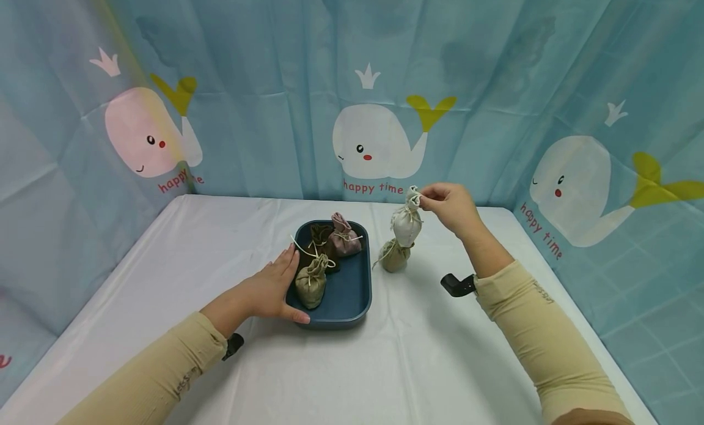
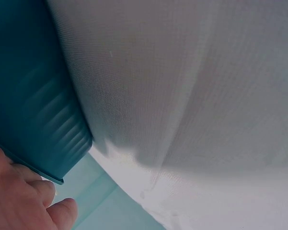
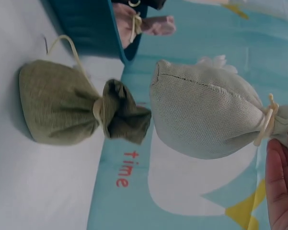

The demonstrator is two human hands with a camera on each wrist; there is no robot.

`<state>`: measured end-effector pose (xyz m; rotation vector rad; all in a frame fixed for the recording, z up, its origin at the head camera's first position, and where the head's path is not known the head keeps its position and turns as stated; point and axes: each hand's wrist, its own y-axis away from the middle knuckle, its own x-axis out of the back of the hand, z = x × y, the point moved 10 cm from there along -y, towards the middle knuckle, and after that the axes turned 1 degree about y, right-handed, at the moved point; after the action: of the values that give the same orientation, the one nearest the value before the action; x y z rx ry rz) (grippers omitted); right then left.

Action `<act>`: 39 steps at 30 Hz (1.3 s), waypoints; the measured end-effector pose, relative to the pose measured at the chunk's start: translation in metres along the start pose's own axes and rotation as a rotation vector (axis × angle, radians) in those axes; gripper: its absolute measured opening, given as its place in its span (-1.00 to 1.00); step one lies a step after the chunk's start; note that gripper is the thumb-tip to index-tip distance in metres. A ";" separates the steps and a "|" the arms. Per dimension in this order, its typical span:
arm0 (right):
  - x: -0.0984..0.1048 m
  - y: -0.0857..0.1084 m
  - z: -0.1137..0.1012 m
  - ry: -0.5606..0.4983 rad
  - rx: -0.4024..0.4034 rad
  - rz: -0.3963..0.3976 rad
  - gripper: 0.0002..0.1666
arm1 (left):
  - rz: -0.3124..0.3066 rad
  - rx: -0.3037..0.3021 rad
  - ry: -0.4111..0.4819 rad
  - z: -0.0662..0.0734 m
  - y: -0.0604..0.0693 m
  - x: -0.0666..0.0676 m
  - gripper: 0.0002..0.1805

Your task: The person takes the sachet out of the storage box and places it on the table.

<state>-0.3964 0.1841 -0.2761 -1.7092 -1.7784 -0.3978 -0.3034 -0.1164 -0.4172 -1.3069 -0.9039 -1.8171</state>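
Note:
My right hand (image 1: 451,208) pinches the gathered neck of a whitish drawstring pouch (image 1: 407,227), holding it in the air. Below it, an olive-green drawstring pouch (image 3: 60,103) stands on the table; in the right wrist view a small gap seems to part the two. To the left sits a dark blue tray (image 1: 345,296). Over its left rim and front-left corner rests my left hand (image 1: 266,290), thumb and fingers spread. Inside the tray are a green pouch (image 1: 311,285), a pink pouch (image 1: 346,243) and dark brown cloth pouching (image 1: 322,234), partly hidden behind the green one.
A white cloth (image 1: 385,364) covers the table. Blue curtains (image 1: 264,137) with whale prints enclose the back and both sides. Black wrist mounts (image 1: 458,285) stick out from the sleeves.

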 end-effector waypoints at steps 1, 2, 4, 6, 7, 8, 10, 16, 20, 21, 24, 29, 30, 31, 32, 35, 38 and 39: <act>0.002 0.000 0.001 0.000 0.000 0.005 -0.77 | 0.000 0.001 -0.001 0.000 0.000 0.000 0.52; 0.004 0.000 0.002 -0.001 0.001 0.013 -0.78 | -0.001 0.000 -0.001 0.000 0.000 -0.001 0.52; 0.009 0.000 0.005 -0.002 0.005 0.026 -0.77 | 0.003 -0.003 0.003 0.000 0.000 -0.001 0.52; 0.013 0.000 0.008 0.000 0.004 0.042 -0.77 | 0.001 -0.002 0.001 0.000 0.000 -0.001 0.52; 0.015 0.000 0.010 0.006 0.006 0.047 -0.77 | 0.001 -0.002 0.003 0.000 0.000 -0.001 0.52; 0.017 0.000 0.012 0.007 0.008 0.050 -0.76 | 0.001 -0.002 0.005 0.000 0.000 -0.001 0.52; 0.021 0.000 0.016 0.016 0.002 0.054 -0.74 | 0.000 -0.001 0.007 0.000 0.000 -0.001 0.52; 0.030 0.001 0.029 0.018 -0.018 0.089 -0.77 | 0.001 0.001 0.006 0.000 0.000 0.000 0.52; 0.035 0.001 0.034 0.041 -0.006 0.109 -0.75 | 0.000 0.002 0.004 -0.001 0.000 0.000 0.52; 0.036 0.002 0.035 0.046 -0.007 0.112 -0.74 | -0.002 0.004 0.002 -0.001 0.000 0.000 0.52; 0.037 0.003 0.040 0.052 -0.009 0.111 -0.73 | -0.004 0.006 0.005 -0.001 0.000 -0.001 0.52; 0.037 0.005 0.050 0.046 -0.039 0.107 -0.73 | -0.008 0.008 0.012 -0.001 0.000 -0.001 0.52; 0.037 0.005 0.052 0.045 -0.046 0.108 -0.74 | -0.011 0.010 0.010 -0.001 0.000 -0.001 0.52; 0.037 0.006 0.054 0.049 -0.052 0.106 -0.74 | -0.009 0.008 0.013 -0.001 0.000 -0.001 0.52; 0.037 0.006 0.056 0.051 -0.058 0.104 -0.73 | -0.012 0.011 0.009 -0.001 0.000 -0.001 0.52; 0.034 0.007 0.062 0.072 -0.072 0.088 -0.72 | -0.006 0.005 0.010 -0.001 0.000 -0.001 0.51; 0.031 0.007 0.069 0.088 -0.088 0.069 -0.72 | -0.003 0.002 0.008 -0.001 0.000 -0.001 0.51; 0.030 0.007 0.071 0.095 -0.090 0.061 -0.72 | 0.001 -0.002 0.011 -0.001 0.000 0.000 0.51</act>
<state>-0.4044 0.2517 -0.3128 -1.7719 -1.6582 -0.5309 -0.3037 -0.1170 -0.4178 -1.2969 -0.8949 -1.8232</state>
